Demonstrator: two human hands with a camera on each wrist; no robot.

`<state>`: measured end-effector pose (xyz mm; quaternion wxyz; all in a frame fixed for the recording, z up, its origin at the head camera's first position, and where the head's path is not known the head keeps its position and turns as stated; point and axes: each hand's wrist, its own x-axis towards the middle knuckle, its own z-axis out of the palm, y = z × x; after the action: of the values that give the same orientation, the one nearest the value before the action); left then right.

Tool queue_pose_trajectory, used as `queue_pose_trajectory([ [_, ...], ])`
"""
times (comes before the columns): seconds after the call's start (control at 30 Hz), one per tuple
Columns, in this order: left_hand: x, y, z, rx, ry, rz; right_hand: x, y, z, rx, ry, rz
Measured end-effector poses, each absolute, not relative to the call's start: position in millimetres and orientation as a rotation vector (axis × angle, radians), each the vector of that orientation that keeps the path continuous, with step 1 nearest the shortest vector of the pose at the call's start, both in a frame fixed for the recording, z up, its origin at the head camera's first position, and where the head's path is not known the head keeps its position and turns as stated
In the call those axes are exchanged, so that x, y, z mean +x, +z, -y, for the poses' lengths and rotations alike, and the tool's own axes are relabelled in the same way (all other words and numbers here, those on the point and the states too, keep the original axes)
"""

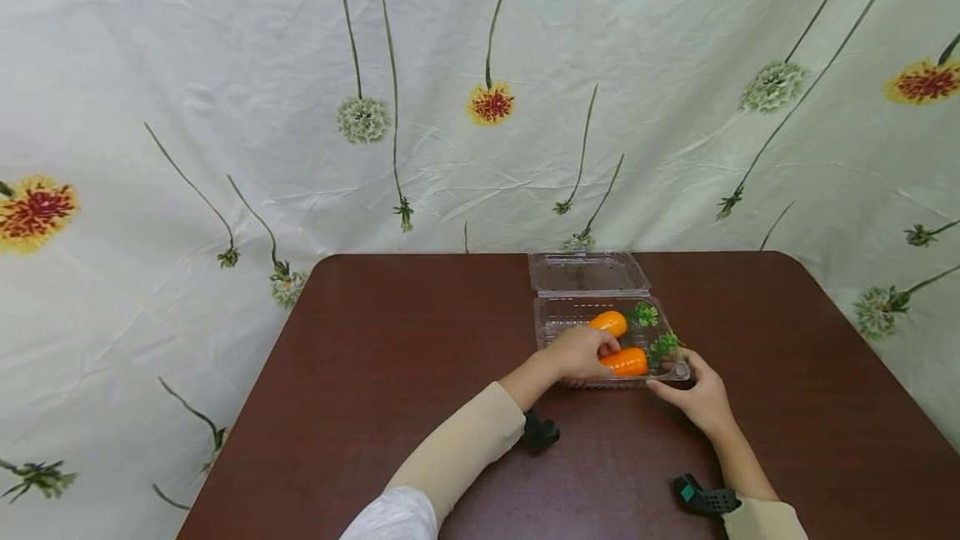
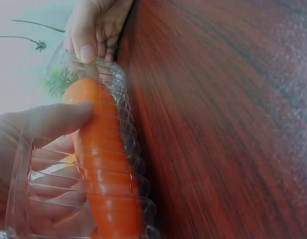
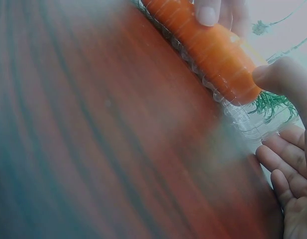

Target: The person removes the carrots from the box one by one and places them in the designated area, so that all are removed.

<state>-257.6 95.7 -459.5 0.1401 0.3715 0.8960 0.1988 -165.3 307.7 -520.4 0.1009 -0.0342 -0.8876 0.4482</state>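
Observation:
A clear plastic clamshell container (image 1: 555,315) lies on the table with its lid (image 1: 588,273) folded back. Two orange toy carrots with green tops are inside it. My left hand (image 1: 579,352) reaches in and grips the nearer carrot (image 1: 628,362); in the left wrist view its thumb (image 2: 58,119) lies against the carrot, the other fingers behind it. The farther carrot (image 1: 611,323) lies just beyond that hand, its left end hidden. My right hand (image 1: 703,398) holds the container's front right corner, thumb in front and fingers along the right side.
The dark reddish-brown table (image 1: 375,373) extends on both sides of the container. Behind its far edge hangs a white flowered cloth (image 1: 450,165). A black wrist device (image 1: 705,497) is on the right wrist, another (image 1: 540,432) by the left.

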Motion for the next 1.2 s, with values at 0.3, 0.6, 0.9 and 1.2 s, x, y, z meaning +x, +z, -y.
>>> queue_pose_trajectory([
  [0.3,-259.8,-463.4,-97.6,1.048,0.543,-2.564,-164.5,-520.4,-307.9,-0.11,1.331,2.624],
  [0.6,-261.8,-465.2,-93.3,1.143,0.641,-2.503,-164.0,-520.9,-307.3,-0.091,1.348,2.6],
  [0.9,-264.2,-464.9,-90.2,1.191,0.836,-2.463,-164.0,-520.4,-307.4,-0.022,1.401,2.537],
  [1.2,-263.8,-462.3,-88.0,1.108,1.106,-2.431,-164.8,-521.1,-307.0,-0.021,1.405,2.526],
])
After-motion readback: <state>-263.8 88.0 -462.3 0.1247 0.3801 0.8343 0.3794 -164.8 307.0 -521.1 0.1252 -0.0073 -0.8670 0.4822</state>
